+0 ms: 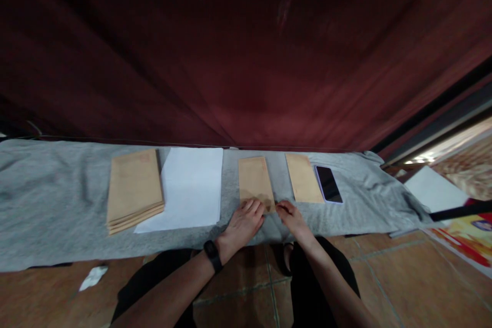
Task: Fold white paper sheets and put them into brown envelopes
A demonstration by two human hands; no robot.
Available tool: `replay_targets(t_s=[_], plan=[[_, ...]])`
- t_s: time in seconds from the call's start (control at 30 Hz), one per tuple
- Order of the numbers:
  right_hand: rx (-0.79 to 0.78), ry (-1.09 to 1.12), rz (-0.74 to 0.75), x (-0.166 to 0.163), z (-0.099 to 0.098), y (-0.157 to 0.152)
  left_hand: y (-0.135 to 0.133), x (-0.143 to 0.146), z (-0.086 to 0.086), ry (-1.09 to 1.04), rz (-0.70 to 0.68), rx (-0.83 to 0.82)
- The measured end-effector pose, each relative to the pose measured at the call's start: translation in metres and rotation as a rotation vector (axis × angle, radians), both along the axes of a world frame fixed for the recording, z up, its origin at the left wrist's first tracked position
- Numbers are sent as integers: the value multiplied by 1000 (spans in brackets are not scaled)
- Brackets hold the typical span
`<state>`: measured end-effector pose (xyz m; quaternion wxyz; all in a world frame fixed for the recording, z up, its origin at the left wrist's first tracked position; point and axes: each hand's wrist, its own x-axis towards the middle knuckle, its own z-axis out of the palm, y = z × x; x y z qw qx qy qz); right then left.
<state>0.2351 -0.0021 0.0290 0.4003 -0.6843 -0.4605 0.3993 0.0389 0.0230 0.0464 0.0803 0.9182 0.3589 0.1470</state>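
Rumpled cloth (365,189) beneath rectangular paper envelope (253,177)

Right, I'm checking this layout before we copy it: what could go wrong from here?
The middle envelope might crease at its lower end, where the left hand rests and the right hand is at the corner. The phone lies close beside the envelope on the right, so reaching for one could nudge the other.
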Motion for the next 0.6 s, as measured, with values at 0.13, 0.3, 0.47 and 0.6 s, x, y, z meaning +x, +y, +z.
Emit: replay_targets(t_s=[0.13, 0.3, 0.47, 0.6], plan=[[-21, 350, -32, -5, 12, 0, -1, 7, 8, 54, 99, 14], [83, 620, -21, -17, 27, 5, 8, 6, 24, -105, 180, -19], [-73, 669, 4, -23, 24, 9, 22, 1, 38, -763, 436, -303], [-142, 788, 135, -32, 24, 9, 20, 9, 39, -1177, 499, -595]])
